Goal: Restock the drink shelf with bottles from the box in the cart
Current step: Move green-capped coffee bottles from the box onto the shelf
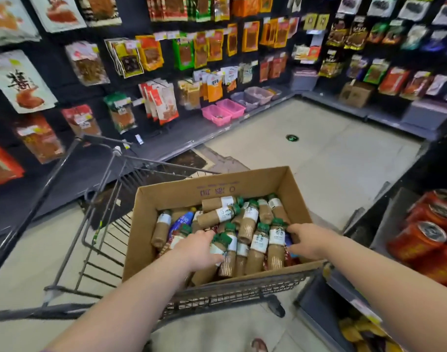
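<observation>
An open cardboard box [217, 189] sits in a grey wire cart [110, 224]. It holds several brown coffee bottles [258, 245] with green caps and white labels, plus a blue bottle [182, 221]. My left hand [197, 250] reaches into the box and its fingers curl round a green-capped bottle [221, 243] at the near side. My right hand [306, 241] is in the box at the right, fingers stretched toward the bottle [277, 237] beside it; I cannot tell whether it holds one.
A shelf with red cans [425, 235] stands close on the right. Hanging snack packets [151, 52] cover the black wall ahead and left. Pink bins [222, 111] and a brown carton [354, 94] rest on the low ledges. Pale floor [319, 153] opens beyond the cart.
</observation>
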Tool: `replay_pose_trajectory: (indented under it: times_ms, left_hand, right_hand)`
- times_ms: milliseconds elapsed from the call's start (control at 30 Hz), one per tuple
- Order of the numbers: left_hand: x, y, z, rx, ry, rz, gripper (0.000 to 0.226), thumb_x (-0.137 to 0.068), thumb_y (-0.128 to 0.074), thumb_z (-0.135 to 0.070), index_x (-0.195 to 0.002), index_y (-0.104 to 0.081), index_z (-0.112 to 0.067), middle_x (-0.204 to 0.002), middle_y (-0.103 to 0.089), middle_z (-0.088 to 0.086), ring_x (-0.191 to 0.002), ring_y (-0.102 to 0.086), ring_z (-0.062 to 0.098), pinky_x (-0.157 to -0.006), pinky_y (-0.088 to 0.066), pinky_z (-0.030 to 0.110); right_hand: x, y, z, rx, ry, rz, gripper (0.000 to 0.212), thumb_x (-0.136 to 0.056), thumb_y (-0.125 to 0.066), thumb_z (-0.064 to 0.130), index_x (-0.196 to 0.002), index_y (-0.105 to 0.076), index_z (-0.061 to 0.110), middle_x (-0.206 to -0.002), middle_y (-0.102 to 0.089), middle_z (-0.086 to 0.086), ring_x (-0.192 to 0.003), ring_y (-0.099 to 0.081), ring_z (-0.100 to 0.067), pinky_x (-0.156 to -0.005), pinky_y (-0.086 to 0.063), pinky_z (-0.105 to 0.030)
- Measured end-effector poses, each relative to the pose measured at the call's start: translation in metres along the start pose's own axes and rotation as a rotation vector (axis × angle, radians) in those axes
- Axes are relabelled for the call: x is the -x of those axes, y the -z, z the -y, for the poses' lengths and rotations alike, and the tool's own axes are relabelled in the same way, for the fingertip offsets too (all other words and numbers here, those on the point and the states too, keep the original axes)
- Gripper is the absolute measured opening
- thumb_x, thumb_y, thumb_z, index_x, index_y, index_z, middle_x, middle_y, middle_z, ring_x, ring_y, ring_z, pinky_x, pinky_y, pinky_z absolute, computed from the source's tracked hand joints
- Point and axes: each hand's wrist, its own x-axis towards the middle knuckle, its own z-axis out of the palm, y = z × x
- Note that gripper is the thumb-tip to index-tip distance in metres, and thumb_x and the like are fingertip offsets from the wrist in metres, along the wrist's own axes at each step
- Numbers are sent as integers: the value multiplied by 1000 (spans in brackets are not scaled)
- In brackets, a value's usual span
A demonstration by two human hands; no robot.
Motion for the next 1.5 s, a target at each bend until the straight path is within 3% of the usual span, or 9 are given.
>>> replay_pose_trajectory:
  times_ms: [333,533,700,933,1067,1200,1367,1500]
  left_hand:
    - [-78,-43,16,150,114,110,96,-76,-65,-57,-147,-21,-10,-147,-36,12,-131,-40,27,-107,-35,36]
    - [-108,-79,20,353,245,174,104,-73,-74,-48,-149,-15,-8,-149,-32,12,-135,-35,24,-107,-31,29]
    - [-120,-103,25,484,337,159,107,-66,-82,-37,-148,-19,-7,-147,-36,13,-133,-38,25,-110,-31,31]
    - [-128,-121,22,518,376,80,100,-64,-84,-32,-142,-24,-12,-137,-46,12,-125,-45,27,-104,-37,38]
    - [-128,-122,25,496,374,69,83,-69,-79,-32,-135,-30,-16,-129,-54,8,-116,-53,26,-97,-43,37]
    - [-120,-112,26,504,334,44,73,-69,-77,-37,-129,-38,-18,-117,-59,4,-105,-57,24,-87,-45,31]
    - [-108,-84,17,678,295,-46,52,-67,-79,-38,-105,-44,-30,-86,-56,-17,-85,-56,11,-72,-42,23]
    - [-94,-51,7,769,214,-98,44,-67,-78,-37,-94,-43,-35,-83,-53,-25,-74,-51,-4,-59,-38,16]
  right_hand:
    - [-98,-30,-20,-102,-65,82,47,-88,-52,41,-130,-44,19,-128,-52,-6,-113,-53,-25,-86,-45,-33]
    - [-140,-64,-34,-254,-231,110,55,-86,-55,44,-130,-37,18,-128,-48,-10,-112,-53,-30,-89,-48,-42]
    - [-163,-90,-38,-496,-359,121,86,-83,-63,47,-147,-15,15,-137,-45,-12,-119,-50,-31,-93,-45,-41]
    - [-182,-117,-30,-769,-512,73,103,-73,-75,45,-147,-12,11,-139,-45,-15,-122,-48,-35,-97,-44,-45]
    - [-183,-120,-32,-765,-576,63,87,-72,-77,45,-134,-33,4,-132,-47,-18,-117,-51,-36,-94,-46,-45]
    - [-173,-113,-29,-797,-522,12,68,-72,-77,39,-123,-46,7,-123,-54,-15,-106,-57,-31,-89,-50,-44]
    - [-148,-86,-14,-808,-432,-68,57,-68,-76,35,-113,-48,13,-113,-55,-10,-93,-59,-25,-82,-52,-41]
    - [-120,-59,0,-838,-337,-166,59,-70,-75,35,-117,-47,12,-113,-55,-9,-93,-58,-24,-79,-51,-36]
